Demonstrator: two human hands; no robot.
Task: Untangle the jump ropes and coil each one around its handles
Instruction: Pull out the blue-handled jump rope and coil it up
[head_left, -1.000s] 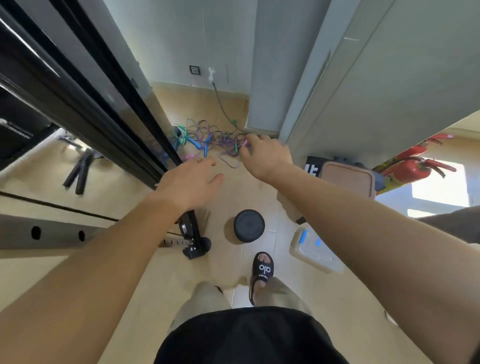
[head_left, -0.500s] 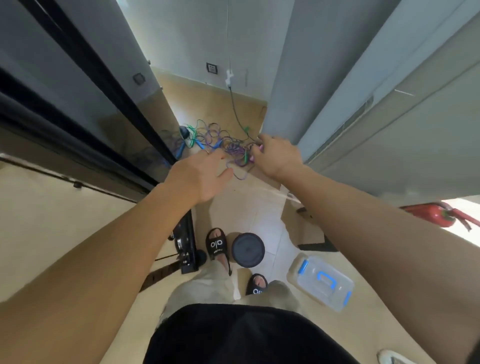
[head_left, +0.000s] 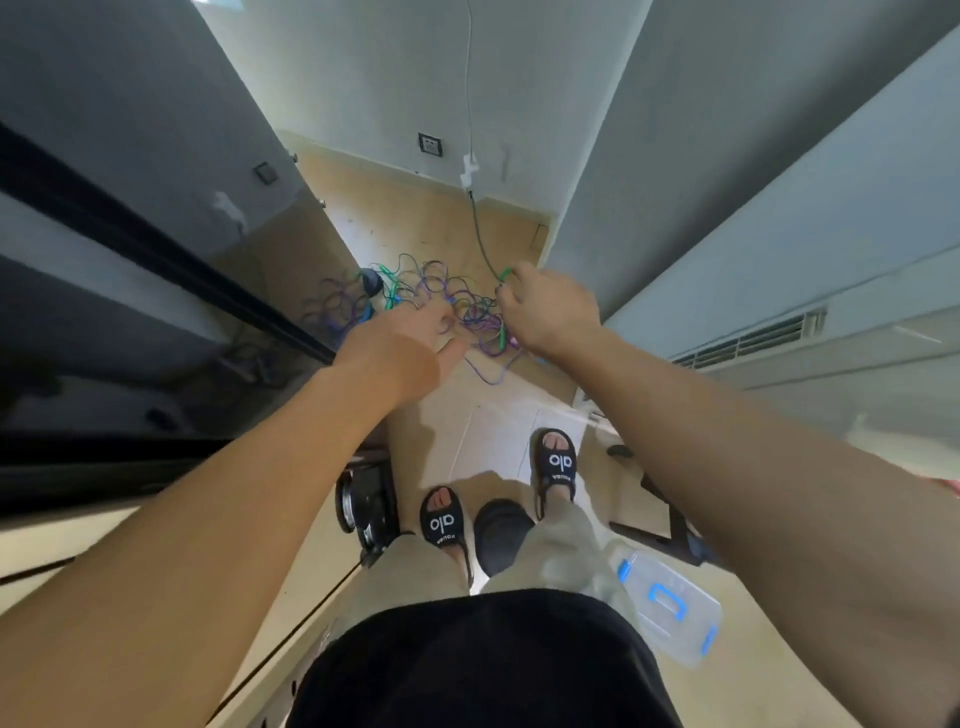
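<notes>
My left hand (head_left: 402, 347) reaches with fingers extended toward the tangled jump ropes (head_left: 447, 304) on the floor at twelve o'clock. My right hand (head_left: 550, 309) curls round a green handle (head_left: 505, 274). Black sandals (head_left: 557, 462) stand at six o'clock; a clear lidded box (head_left: 670, 605) lies at four o'clock.

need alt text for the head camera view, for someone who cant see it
Seen from above, a standing person's left hand and right hand reach into a tangled pile of jump ropes on the floor; the right hand pinches a green handle.
</notes>
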